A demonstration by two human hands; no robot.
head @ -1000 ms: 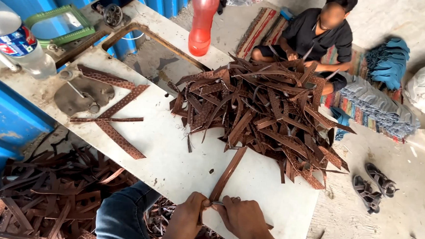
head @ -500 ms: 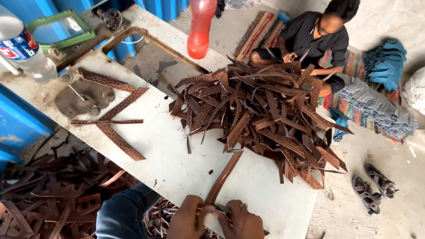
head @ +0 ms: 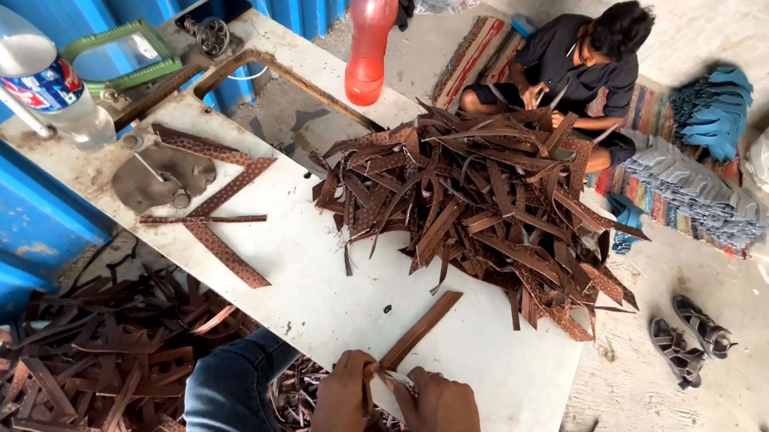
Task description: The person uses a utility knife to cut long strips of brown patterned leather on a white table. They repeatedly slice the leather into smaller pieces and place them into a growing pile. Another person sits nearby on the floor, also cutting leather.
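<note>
At the near edge of the white worktable [head: 326, 301], a brown leather strip [head: 420, 330] is gripped at its lower end by both hands: the left hand [head: 343, 409] is closed around it from one side, and the right hand [head: 440, 415] is pinched onto it from the other. The strip is laid slanting up and away across the tabletop, toward a large heap of brown strips [head: 483, 204] piled in the middle. To the left of the heap, a few perforated strips [head: 215, 223] are spread flat, beside a grey metal tool [head: 160, 180]. A red plastic bottle [head: 370, 37] is stood upright at the far edge. At the left end, a clear bottle [head: 42, 75] is seen lying tilted, wrapped in a blue and red label. A green frame [head: 127, 53] is set against the blue wall. More strips are heaped on the floor [head: 82, 358] below. Beyond the table, a seated person [head: 571, 72] in dark clothing is placed on a striped mat; a pair of sandals [head: 690, 337] is left on the floor at right.
</note>
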